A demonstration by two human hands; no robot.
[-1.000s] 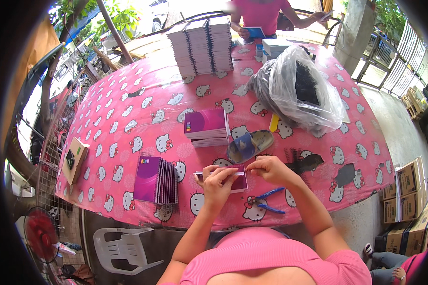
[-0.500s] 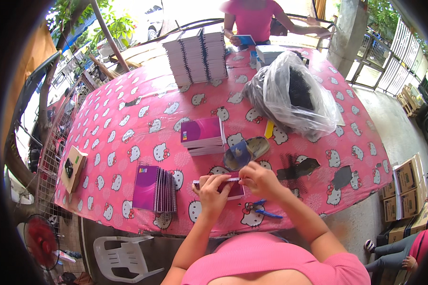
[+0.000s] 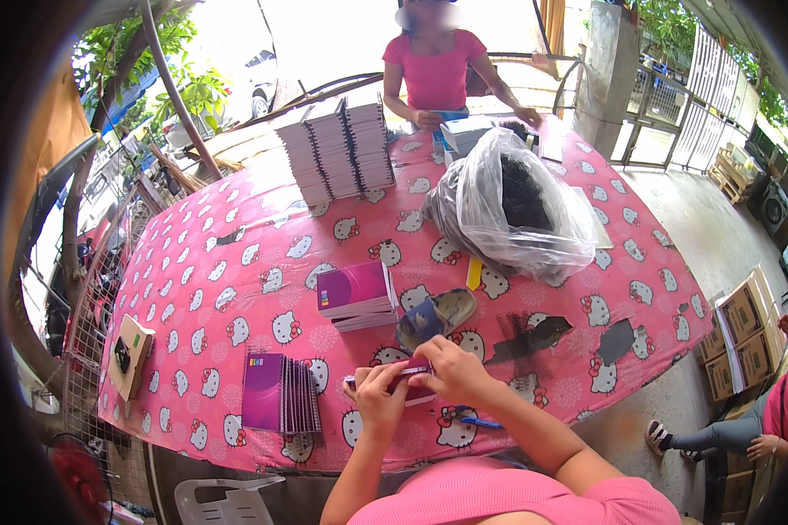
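Note:
Between my two hands is a purple-covered notebook (image 3: pixel 421 393), its long bound edge turned up and its white page edges showing below. My left hand (image 3: pixel 382 401) grips its left part, fingers bent over the edge. At the right end my right hand (image 3: pixel 452 371) has its fingers closed on the same edge; a fine wire or coil there would be too small to make out. Blue-handled pliers (image 3: pixel 479 422) lie by my right forearm, partly covered by it. A blue slipper (image 3: pixel 432 317) rests just beyond my hands, near a stack of purple notebooks (image 3: pixel 356 293).
Spiral-bound purple notebooks (image 3: pixel 267 394) lie fanned at left. Tall notebook stacks (image 3: pixel 333 149) stand far off, beside a clear plastic bag (image 3: pixel 556 219) of black coils. A co-worker (image 3: pixel 433 74) handles blue-covered books across the table. Cartons (image 3: pixel 744 341) and another person are at right.
My right hand has shifted from a raised pinch at the notebook's end to lying lower over its edge. My left hand keeps its grip. The co-worker's right-side arm has come down to the table.

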